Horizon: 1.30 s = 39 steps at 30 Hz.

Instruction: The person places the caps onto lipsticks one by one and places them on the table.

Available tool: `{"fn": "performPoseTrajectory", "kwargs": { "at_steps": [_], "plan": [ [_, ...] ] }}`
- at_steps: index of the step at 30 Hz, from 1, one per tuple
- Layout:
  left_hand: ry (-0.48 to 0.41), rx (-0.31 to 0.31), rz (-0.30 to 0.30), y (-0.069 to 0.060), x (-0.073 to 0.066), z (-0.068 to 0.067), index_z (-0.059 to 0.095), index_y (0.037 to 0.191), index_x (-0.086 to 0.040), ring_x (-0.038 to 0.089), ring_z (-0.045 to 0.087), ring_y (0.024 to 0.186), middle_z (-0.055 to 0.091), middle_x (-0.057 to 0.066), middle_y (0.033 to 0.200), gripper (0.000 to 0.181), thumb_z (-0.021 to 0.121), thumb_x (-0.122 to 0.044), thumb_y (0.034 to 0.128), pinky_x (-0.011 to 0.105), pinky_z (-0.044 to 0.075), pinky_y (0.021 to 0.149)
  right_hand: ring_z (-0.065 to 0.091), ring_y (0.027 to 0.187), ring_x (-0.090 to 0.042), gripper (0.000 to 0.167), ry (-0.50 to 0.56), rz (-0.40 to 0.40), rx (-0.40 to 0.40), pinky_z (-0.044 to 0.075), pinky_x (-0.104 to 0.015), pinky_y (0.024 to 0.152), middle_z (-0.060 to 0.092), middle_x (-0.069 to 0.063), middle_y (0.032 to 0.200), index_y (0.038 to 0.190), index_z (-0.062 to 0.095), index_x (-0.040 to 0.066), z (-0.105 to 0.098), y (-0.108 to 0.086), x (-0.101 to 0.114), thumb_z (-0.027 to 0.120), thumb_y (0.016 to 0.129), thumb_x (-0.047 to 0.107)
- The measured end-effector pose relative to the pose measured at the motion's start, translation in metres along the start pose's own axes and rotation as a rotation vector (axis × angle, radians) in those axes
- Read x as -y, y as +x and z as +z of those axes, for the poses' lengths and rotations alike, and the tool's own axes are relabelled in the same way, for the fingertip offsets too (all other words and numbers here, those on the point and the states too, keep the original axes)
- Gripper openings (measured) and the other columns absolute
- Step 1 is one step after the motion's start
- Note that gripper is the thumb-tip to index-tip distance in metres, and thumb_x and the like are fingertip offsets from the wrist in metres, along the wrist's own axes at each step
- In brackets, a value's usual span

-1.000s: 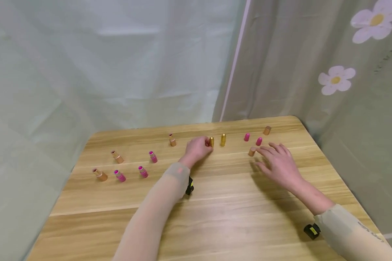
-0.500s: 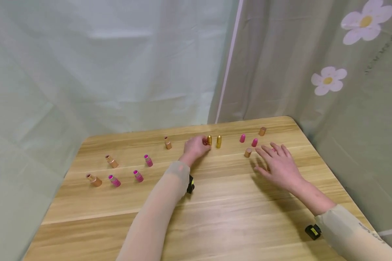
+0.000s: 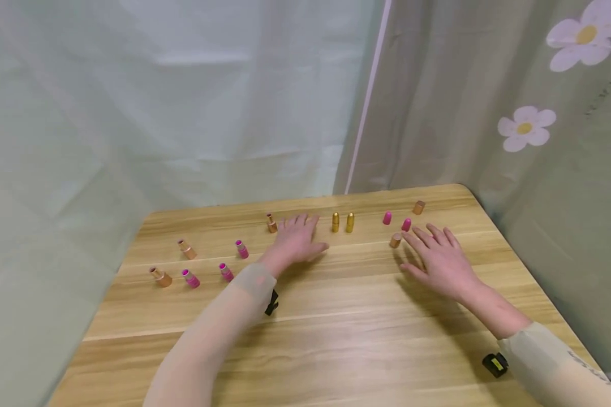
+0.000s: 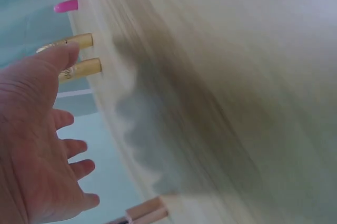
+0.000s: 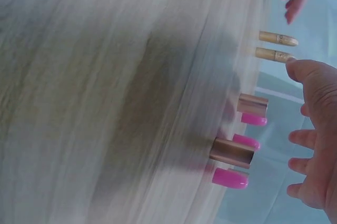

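Two gold bullet-shaped lipsticks (image 3: 335,222) stand upright side by side near the back of the table. My left hand (image 3: 294,239) hovers left of them, fingers spread and holding nothing. Just beyond its fingertips stands an uncapped copper lipstick base (image 3: 271,223). My right hand (image 3: 444,263) is held over the table at the right, fingers spread, with nothing in its grasp. Close to its fingertips are a copper cap (image 3: 395,240) and a pink cap (image 3: 406,224). In the right wrist view, another copper cap (image 5: 231,153) and a pink cap (image 5: 230,178) stand near this hand.
On the left stand several uncapped lipstick bases, among them a copper one (image 3: 160,277) and a magenta one (image 3: 190,278). Another pink cap (image 3: 387,218) and a copper cap (image 3: 419,207) are at the back right. A curtain (image 3: 285,102) hangs behind the wooden table (image 3: 336,339).
My left hand has let go of the left gold lipstick, which stays upright, and has moved left with its fingers spread. The right hand keeps about the same place.
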<state>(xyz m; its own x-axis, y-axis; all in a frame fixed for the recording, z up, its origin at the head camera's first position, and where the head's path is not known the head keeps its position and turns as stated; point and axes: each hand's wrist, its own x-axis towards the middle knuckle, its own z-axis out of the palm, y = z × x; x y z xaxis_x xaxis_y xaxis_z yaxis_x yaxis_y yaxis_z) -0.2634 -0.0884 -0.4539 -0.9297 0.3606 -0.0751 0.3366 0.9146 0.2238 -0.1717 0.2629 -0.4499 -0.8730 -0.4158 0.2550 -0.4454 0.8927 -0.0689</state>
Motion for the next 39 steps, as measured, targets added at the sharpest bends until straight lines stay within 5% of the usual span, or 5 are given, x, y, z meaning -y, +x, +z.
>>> {"fn": "performPoseTrajectory", "kwargs": {
  "at_steps": [10, 19, 29, 39],
  "plan": [
    [0.106, -0.097, 0.135, -0.057, 0.006, -0.005, 0.013, 0.166, -0.023, 0.036, 0.014, 0.154, 0.009, 0.012, 0.171, 0.088, 0.041, -0.072, 0.0986, 0.064, 0.004, 0.12, 0.02, 0.149, -0.05, 0.076, 0.051, 0.007, 0.075, 0.012, -0.069, 0.117, 0.035, -0.021, 0.161, 0.156, 0.043, 0.013, -0.004, 0.007, 0.008, 0.065, 0.096, 0.054],
    [0.127, -0.084, 0.195, -0.097, 0.001, 0.003, 0.011, 0.166, -0.023, 0.035, 0.014, 0.155, 0.004, 0.009, 0.171, 0.089, 0.042, -0.072, 0.0981, 0.063, 0.005, 0.121, 0.016, 0.151, -0.048, 0.082, 0.061, -0.006, 0.11, 0.005, -0.066, 0.119, 0.03, -0.02, 0.163, 0.159, 0.038, 0.011, -0.005, 0.005, 0.009, 0.06, 0.097, 0.06],
    [0.13, -0.066, 0.213, -0.107, 0.002, 0.001, 0.015, 0.166, -0.022, 0.033, 0.014, 0.155, 0.006, 0.008, 0.17, 0.087, 0.039, -0.072, 0.0989, 0.061, 0.003, 0.121, 0.017, 0.15, -0.049, 0.08, 0.14, 0.037, 0.052, 0.011, -0.071, 0.116, 0.033, -0.023, 0.161, 0.158, 0.039, 0.013, -0.017, 0.0, -0.004, 0.071, 0.093, 0.049],
    [0.129, -0.01, 0.316, -0.106, -0.019, 0.003, 0.01, 0.166, -0.024, 0.031, 0.009, 0.156, 0.004, 0.006, 0.171, 0.086, 0.034, -0.073, 0.0994, 0.058, 0.0, 0.122, 0.021, 0.146, -0.053, 0.077, 0.176, 0.126, -0.007, 0.002, -0.069, 0.117, 0.04, -0.028, 0.154, 0.151, 0.046, 0.005, -0.027, -0.026, -0.032, 0.076, 0.091, 0.043]
  ]
}}
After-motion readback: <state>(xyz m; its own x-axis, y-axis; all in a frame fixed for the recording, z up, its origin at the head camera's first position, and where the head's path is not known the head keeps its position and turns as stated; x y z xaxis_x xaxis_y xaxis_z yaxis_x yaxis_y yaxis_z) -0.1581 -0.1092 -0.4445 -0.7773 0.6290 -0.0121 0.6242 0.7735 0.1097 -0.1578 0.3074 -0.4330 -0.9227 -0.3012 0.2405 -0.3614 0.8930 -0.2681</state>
